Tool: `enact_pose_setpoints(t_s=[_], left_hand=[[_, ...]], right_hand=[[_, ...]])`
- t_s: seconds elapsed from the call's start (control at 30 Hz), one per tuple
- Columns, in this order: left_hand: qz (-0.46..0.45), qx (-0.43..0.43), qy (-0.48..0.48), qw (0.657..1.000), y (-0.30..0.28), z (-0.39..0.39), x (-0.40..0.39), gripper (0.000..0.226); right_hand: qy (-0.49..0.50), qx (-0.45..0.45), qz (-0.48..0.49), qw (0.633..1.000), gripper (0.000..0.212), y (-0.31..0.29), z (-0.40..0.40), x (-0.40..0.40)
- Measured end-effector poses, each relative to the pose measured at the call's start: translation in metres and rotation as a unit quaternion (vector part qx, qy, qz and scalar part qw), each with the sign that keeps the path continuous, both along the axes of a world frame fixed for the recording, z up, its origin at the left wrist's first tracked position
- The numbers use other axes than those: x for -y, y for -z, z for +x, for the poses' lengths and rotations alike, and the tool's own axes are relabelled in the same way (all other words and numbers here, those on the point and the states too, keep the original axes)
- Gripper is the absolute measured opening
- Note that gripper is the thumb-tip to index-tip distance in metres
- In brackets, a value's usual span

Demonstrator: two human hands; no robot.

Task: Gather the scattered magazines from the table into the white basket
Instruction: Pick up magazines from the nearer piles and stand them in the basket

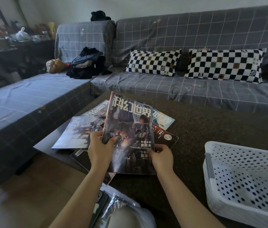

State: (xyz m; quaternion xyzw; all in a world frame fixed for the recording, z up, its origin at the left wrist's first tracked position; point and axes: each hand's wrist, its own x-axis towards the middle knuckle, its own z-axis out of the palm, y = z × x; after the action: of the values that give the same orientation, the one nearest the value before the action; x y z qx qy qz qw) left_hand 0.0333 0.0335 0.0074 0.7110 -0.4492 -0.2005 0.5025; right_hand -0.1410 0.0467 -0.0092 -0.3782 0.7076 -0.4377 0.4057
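Right now both hands hold one magazine [130,134], a dark cover with a cat's face and large white characters, lifted at a tilt above the surface [204,129]. The left hand [99,149] grips its lower left edge: the thumb lies curled across the front of the cover, while the other fingers [95,137] wrap behind the spine edge. The right hand [162,157] pinches the lower right corner, with its fingers bent over the cover's edge and the page passing between thumb and fingers.

Beneath the held copy, more magazines lie scattered and overlapping on the surface: a pale, bluish one [75,134] to the left, another with a grey-white cover [97,111] behind it, a teal-edged one [162,119] to the right, and a dark red one [166,137] just under the right corner. A black one [80,157] lies at the near left edge.

The white basket [245,181], perforated with round holes, sits on the surface well to the right of the hands. Behind stands a grey checked sofa [146,83] with two chequered cushions [153,62].
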Motion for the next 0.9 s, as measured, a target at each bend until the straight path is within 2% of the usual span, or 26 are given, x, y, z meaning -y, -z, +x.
enact_pose_setpoints(t_s=[0.13,0.33,0.47,0.6,0.9], left_hand=[[-0.033,-0.053,0.032,0.998,-0.019,0.000,-0.022,0.038],[-0.072,-0.072,0.067,0.993,-0.062,-0.010,-0.050,0.040],[-0.091,-0.080,0.095,0.988,-0.095,-0.033,-0.065,0.040],[-0.100,-0.102,0.123,0.982,-0.117,-0.074,-0.073,0.026],[-0.066,-0.139,0.204,0.967,-0.109,-0.182,-0.082,0.011]], right_hand=[[0.027,0.118,-0.046,0.992,0.021,-0.012,0.002,-0.018],[0.047,0.140,-0.140,0.979,0.024,-0.048,-0.010,-0.045],[0.044,0.092,-0.191,0.976,0.033,-0.079,-0.035,-0.064],[0.058,0.042,-0.205,0.976,0.036,-0.102,-0.076,-0.081],[0.128,-0.015,-0.189,0.973,0.035,-0.114,-0.185,-0.111]])
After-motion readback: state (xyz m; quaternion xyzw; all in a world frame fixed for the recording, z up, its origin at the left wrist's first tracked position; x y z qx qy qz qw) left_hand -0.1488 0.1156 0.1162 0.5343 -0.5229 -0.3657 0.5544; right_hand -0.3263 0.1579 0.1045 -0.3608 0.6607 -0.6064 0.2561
